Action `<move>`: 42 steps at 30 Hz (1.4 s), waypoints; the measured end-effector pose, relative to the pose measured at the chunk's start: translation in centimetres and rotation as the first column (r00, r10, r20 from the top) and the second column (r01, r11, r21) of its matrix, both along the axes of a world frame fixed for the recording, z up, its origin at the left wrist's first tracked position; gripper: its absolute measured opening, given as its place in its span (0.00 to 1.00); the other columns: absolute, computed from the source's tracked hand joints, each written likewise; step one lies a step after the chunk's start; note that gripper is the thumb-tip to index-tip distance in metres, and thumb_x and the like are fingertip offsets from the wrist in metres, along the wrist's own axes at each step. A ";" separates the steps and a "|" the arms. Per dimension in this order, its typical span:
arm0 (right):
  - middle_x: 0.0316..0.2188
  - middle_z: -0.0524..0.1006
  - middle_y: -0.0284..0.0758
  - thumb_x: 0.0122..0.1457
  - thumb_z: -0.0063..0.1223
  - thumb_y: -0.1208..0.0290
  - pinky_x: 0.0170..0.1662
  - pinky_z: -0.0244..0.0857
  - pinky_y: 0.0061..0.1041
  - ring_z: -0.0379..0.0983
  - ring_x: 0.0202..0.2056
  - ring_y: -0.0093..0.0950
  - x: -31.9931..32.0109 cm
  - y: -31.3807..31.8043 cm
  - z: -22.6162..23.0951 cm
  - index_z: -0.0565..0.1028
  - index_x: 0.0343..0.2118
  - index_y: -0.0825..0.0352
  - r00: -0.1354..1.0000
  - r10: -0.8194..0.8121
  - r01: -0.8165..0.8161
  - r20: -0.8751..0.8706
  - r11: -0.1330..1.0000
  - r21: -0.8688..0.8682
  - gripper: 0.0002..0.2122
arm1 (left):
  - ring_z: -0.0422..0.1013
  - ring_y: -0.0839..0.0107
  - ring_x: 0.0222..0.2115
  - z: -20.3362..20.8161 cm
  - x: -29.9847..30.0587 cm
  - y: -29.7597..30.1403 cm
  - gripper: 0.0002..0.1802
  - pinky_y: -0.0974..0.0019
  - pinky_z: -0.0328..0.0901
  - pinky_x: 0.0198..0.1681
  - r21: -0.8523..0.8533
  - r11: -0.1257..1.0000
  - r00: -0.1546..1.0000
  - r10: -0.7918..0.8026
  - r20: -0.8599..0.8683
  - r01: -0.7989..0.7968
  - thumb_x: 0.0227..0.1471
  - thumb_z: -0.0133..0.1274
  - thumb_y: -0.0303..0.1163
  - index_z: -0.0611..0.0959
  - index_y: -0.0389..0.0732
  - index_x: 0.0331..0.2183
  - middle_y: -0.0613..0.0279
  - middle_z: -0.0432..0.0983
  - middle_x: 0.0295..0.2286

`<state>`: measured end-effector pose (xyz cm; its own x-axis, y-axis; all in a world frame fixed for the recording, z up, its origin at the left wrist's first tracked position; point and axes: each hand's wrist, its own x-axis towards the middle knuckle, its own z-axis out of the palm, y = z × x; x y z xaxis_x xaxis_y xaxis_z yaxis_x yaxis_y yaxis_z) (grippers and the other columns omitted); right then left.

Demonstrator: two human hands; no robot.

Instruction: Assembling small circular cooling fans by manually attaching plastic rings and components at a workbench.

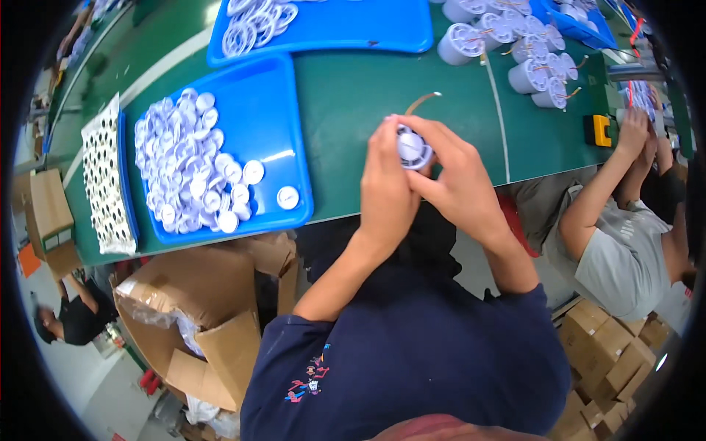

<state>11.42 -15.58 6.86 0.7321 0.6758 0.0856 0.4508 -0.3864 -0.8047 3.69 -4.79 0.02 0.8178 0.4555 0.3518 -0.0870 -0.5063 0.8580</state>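
Between my two hands, over the table's near edge, is a white round housing (413,150) with a slotted rim and a domed middle. A thin reddish-brown wire (421,101) with a pale tip sticks out beyond it. My left hand (387,180) closes around its left side, fingers pressed together. From the right, my right hand (457,170) curls its fingers over the far side, with the thumb at the near edge. The housing's lower part is hidden by my hands. Left of them lies a blue tray (276,110) with a heap of small white round caps (187,169).
Another blue tray (353,29) holding white rings (254,26) lies farther off. Several white cylindrical housings with wires (529,76) stand at the far right, near a yellow-and-black tool (599,130). A white sheet with dark dots (110,176) lies left. A co-worker (618,228) sits at right.
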 end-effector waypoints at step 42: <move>0.30 0.84 0.45 0.67 0.61 0.74 0.33 0.72 0.35 0.82 0.29 0.39 1.6 3.4 -2.7 0.83 0.36 0.74 0.983 -0.149 0.118 0.111 0.961 0.250 0.07 | 0.75 0.51 0.53 0.9 -1.7 5.5 0.48 0.55 0.71 0.56 0.073 0.995 0.997 -0.072 0.004 0.072 0.44 0.76 0.25 0.69 0.38 0.64 0.46 0.75 0.53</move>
<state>13.03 -12.21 4.11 0.7867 0.5201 0.3326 0.5131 -0.2513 -0.8207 2.03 0.70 0.93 0.8449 0.3685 0.3877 -0.1315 -0.5595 0.8183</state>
